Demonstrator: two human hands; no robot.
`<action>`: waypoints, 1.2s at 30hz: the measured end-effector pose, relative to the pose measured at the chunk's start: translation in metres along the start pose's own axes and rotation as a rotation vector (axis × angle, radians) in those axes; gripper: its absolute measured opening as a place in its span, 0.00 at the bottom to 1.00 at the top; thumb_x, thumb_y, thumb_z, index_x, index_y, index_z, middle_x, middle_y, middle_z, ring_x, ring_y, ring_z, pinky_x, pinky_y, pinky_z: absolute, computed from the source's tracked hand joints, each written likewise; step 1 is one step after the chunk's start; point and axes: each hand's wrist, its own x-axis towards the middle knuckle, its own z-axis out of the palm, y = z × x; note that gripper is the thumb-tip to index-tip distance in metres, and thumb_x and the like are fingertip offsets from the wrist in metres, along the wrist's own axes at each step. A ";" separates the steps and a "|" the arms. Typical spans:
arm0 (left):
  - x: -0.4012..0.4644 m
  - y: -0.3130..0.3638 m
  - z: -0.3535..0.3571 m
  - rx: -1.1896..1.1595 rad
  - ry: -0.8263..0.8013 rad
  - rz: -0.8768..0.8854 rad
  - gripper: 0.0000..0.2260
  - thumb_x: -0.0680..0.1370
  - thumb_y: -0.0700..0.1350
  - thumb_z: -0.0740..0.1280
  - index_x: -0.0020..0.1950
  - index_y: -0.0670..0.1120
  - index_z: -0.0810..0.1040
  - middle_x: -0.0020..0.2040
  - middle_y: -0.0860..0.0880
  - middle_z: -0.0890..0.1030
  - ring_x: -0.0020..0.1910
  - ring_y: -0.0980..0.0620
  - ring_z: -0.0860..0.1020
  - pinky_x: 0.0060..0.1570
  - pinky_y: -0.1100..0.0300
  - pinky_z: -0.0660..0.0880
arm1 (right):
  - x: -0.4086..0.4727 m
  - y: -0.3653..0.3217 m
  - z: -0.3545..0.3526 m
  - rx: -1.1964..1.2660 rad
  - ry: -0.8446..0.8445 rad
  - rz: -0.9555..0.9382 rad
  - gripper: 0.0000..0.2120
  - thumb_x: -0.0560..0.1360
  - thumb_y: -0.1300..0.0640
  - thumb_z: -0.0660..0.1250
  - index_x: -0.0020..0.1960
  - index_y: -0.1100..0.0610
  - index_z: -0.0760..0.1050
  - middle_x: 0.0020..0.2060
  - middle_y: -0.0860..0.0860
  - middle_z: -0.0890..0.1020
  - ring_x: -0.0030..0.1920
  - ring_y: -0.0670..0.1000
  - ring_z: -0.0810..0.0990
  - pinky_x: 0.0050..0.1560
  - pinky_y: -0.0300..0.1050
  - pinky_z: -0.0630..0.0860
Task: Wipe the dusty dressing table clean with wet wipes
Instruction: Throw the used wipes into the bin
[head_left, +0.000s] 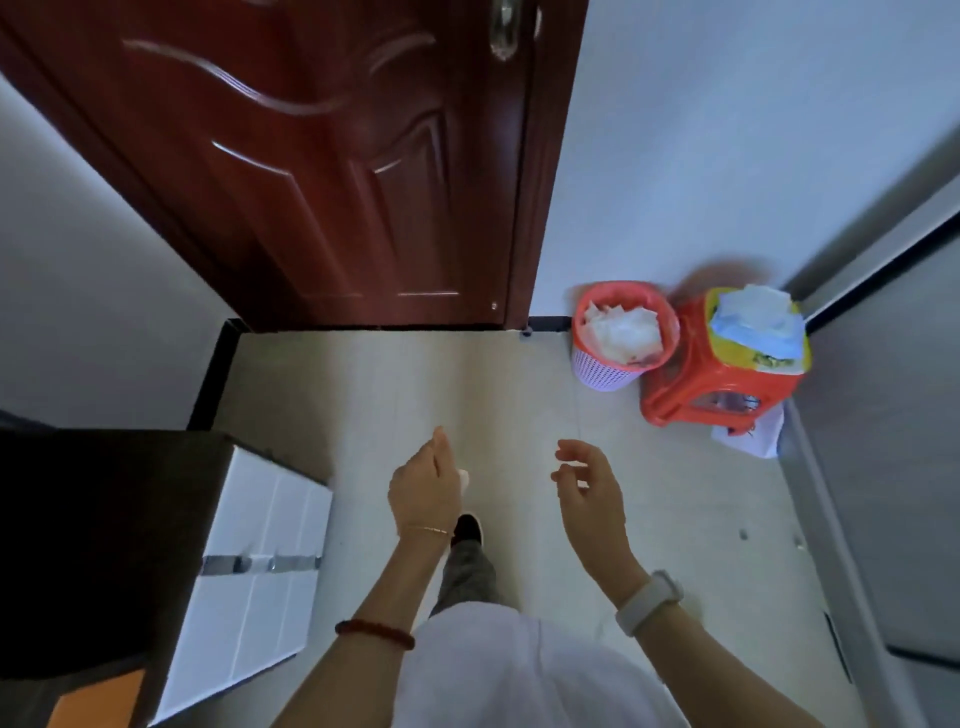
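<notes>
Dark red panelled door (311, 156) fills the upper left, shut against the pale tiled floor (415, 389); white wall (727, 130) to its right. At lower left a dark-topped unit with white drawer fronts (260, 571) and a chrome band across them; whether this is the dressing table cannot be told. Grey sliding panel with black track (893, 389) along the right edge. In the far right corner an orange plastic stool (691, 384) stands on the floor, a yellow-and-blue pack of wet wipes (758, 322) lying on its seat, one white sheet sticking up from the top. Touching the stool's left side, a pink-rimmed mesh bin (618, 358) heaped with crumpled white wipes. Person in a white top, one dark shoe (467, 527) on the floor between the arms. Left hand (426, 488) raised over the floor, back to the camera, fingers drawn together and curled; a small white scrap shows at its right edge, apparently pinched, though the grip itself is hidden. Thin gold chain at that wrist, red bead bracelet (374, 633) further up the forearm. Right hand (589, 488) held level with it, well apart, fingers loosely curled and spread, holding nothing. White band watch (649, 600) on the right wrist.
</notes>
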 end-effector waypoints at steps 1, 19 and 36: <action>0.014 0.008 0.011 0.052 -0.055 0.013 0.22 0.80 0.47 0.57 0.26 0.42 0.65 0.26 0.42 0.72 0.30 0.43 0.70 0.35 0.55 0.65 | 0.017 0.002 -0.002 -0.002 -0.004 0.012 0.14 0.75 0.69 0.57 0.53 0.53 0.71 0.50 0.52 0.77 0.47 0.55 0.78 0.39 0.27 0.71; 0.252 0.183 0.267 0.334 -0.626 0.454 0.06 0.77 0.42 0.60 0.52 0.46 0.75 0.52 0.45 0.79 0.49 0.43 0.77 0.43 0.57 0.70 | 0.339 0.038 -0.111 -0.928 -0.004 0.082 0.21 0.68 0.52 0.54 0.55 0.57 0.78 0.53 0.55 0.82 0.56 0.59 0.79 0.51 0.63 0.75; 0.357 0.092 0.635 1.095 -0.889 0.495 0.29 0.78 0.57 0.55 0.75 0.53 0.46 0.77 0.48 0.45 0.75 0.44 0.41 0.71 0.42 0.44 | 0.578 0.301 -0.166 -1.051 -0.241 0.206 0.22 0.67 0.51 0.53 0.53 0.57 0.79 0.51 0.54 0.83 0.54 0.58 0.81 0.48 0.64 0.76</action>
